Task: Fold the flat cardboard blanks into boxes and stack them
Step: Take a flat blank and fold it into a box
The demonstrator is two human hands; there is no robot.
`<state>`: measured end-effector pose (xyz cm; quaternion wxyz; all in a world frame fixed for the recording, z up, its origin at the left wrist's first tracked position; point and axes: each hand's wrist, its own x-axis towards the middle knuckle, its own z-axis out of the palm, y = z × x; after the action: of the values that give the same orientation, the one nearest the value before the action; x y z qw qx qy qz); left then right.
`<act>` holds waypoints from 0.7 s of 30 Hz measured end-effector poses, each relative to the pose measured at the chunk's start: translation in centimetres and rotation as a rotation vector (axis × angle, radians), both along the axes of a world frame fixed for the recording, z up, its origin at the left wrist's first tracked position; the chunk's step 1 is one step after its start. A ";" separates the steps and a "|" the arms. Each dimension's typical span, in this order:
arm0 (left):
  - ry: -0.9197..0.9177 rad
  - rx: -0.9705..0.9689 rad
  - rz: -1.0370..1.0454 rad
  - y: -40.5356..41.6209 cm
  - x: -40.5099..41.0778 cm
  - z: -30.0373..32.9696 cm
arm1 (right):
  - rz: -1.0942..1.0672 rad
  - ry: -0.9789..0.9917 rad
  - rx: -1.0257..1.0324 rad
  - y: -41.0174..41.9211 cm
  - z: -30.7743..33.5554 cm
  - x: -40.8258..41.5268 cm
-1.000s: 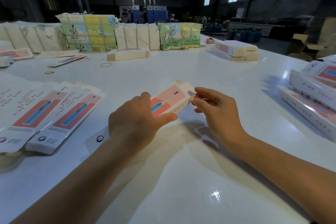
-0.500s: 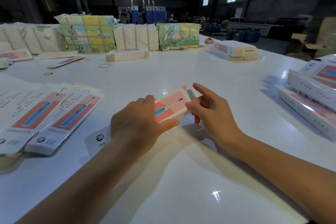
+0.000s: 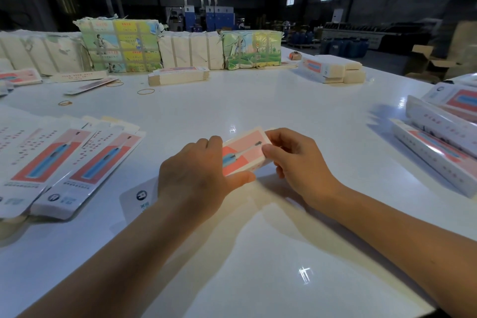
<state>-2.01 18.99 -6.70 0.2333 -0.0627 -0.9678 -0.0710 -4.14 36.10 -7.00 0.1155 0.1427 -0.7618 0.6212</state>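
Head view
Landmark: the box [image 3: 244, 153] being folded, a long white carton printed with a pink panel and a blue toothbrush, lying across the middle of the white table [image 3: 258, 100], its far end tilted up and away from the camera.
Left hand [image 3: 192, 175]: wrapped over the middle of the box, fingers curled across its top, thumb stretched along the near edge; it grips the carton.
Right hand [image 3: 294, 160]: at the far end of the box, fingers bent round that end and thumb on the printed face, pinching it closed.
Near end of the box: shows from under the left wrist as a white panel with a round dark logo.
Flat blanks [image 3: 62, 162]: left of the box, fanned out flat and overlapping on the table, same pink and blue print.
Finished boxes [image 3: 438, 142]: well to the right of the box, several lying piled at the table's edge.
Rubber bands [image 3: 145, 91]: beyond the box to the left, loose on the table.
Bundle of blanks [image 3: 178, 76]: straight beyond the box, a low stack.
Wrapped packs [image 3: 118, 45]: farther beyond the box, a row of paper-wrapped bundles, some white, some with colourful pictures.
Small stack [image 3: 333, 68]: beyond the box to the right, white cartons piled near the far edge.
Background: a dim hall; details too dark to tell.
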 end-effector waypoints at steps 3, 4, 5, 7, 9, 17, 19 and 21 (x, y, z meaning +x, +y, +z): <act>-0.010 0.012 0.004 0.3 0.1 0.0 | 0.007 -0.015 0.002 0.1 0.1 0.0; -0.017 0.019 0.008 0.3 0.0 0.0 | 0.006 -0.011 0.024 0.1 0.0 -0.1; -0.023 0.025 0.015 0.4 0.0 0.1 | -0.013 0.006 0.063 0.0 0.0 -0.1; -0.032 0.042 0.026 0.4 0.0 0.2 | -0.133 0.094 0.190 0.1 0.2 -0.2; -0.036 0.068 0.031 0.3 0.1 0.5 | -0.270 0.141 0.241 0.4 0.3 -0.4; -0.038 0.005 0.039 0.8 0.0 0.1 | 0.329 -0.552 -0.728 0.5 0.7 -1.4; -0.053 0.002 0.023 0.9 0.0 0.0 | 0.289 -0.474 -0.708 0.5 0.6 -1.5; -0.076 0.008 0.017 0.9 0.2 -0.1 | 0.165 -0.332 -0.549 0.3 0.3 -1.3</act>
<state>-1.82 19.92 -6.77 0.1973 -0.0508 -0.9761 -0.0750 -5.48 36.43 -6.67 -0.0267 0.0640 -0.5602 0.8255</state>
